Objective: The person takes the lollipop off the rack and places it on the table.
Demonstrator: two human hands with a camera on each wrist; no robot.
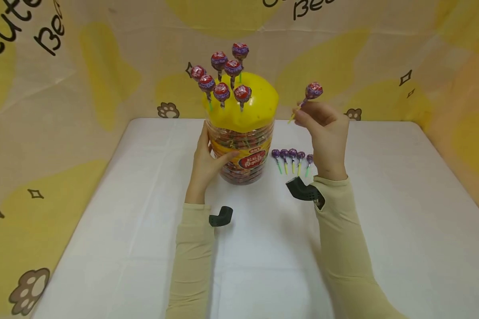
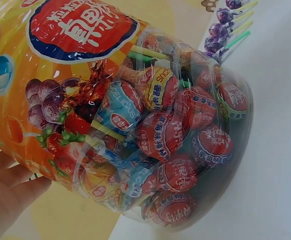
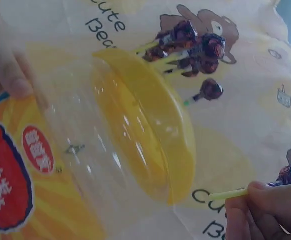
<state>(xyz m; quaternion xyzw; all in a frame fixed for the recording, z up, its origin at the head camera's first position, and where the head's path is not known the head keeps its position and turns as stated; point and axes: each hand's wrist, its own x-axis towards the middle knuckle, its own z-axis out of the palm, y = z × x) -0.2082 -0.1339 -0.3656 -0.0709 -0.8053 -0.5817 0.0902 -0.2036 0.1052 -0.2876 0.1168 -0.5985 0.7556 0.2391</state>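
A clear plastic jar [image 1: 249, 161] full of wrapped lollipops stands on the table under a domed yellow lid [image 1: 259, 99]. Several red and purple lollipops [image 1: 221, 91] stick up out of the lid, mostly on its left and front. My left hand [image 1: 205, 161] grips the jar's left side, its thumb lying across the orange label [image 2: 60, 100]. To the right of the lid, my right hand [image 1: 325, 128] pinches a lollipop [image 1: 314, 90] by its yellow stick, candy end up. In the right wrist view the stick tip [image 3: 215, 196] points toward the lid, apart from it.
A row of several purple lollipops [image 1: 292, 153] lies on the white table [image 1: 143, 199], right of the jar and partly behind my right wrist. A yellow patterned cloth [image 1: 135, 66] hangs behind the table. Black wrist mounts [image 1: 221, 217] sit on both sleeves.
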